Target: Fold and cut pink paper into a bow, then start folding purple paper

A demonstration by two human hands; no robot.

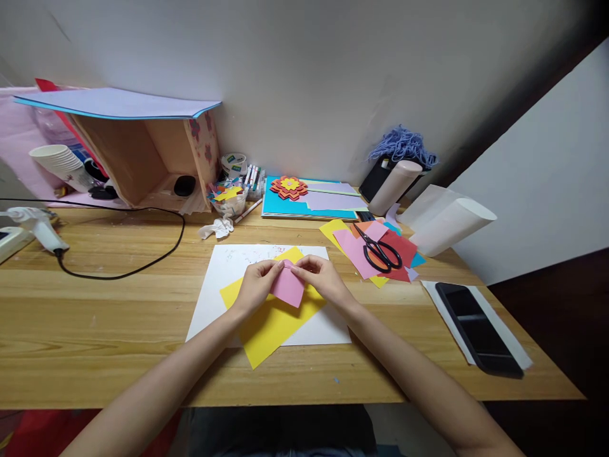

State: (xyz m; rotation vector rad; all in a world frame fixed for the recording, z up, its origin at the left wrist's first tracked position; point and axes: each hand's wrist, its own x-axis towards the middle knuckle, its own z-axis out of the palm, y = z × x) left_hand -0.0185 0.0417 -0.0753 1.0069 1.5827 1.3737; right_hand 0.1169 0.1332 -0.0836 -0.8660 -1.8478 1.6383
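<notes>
Angling inward from either side, the left hand [253,287] and right hand [326,279] are pinching the far edge of a pink paper piece [288,290] between thumbs and curled fingers, holding it over a smooth yellow paper rectangle [266,333], which is slanting across a white sheet [207,308] on the wood-grained tabletop [95,330].

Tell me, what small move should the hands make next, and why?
Perhaps press along the far edge of the pink paper: the left hand and right hand both pinch it there, while its near corner is free of fingers.
</notes>
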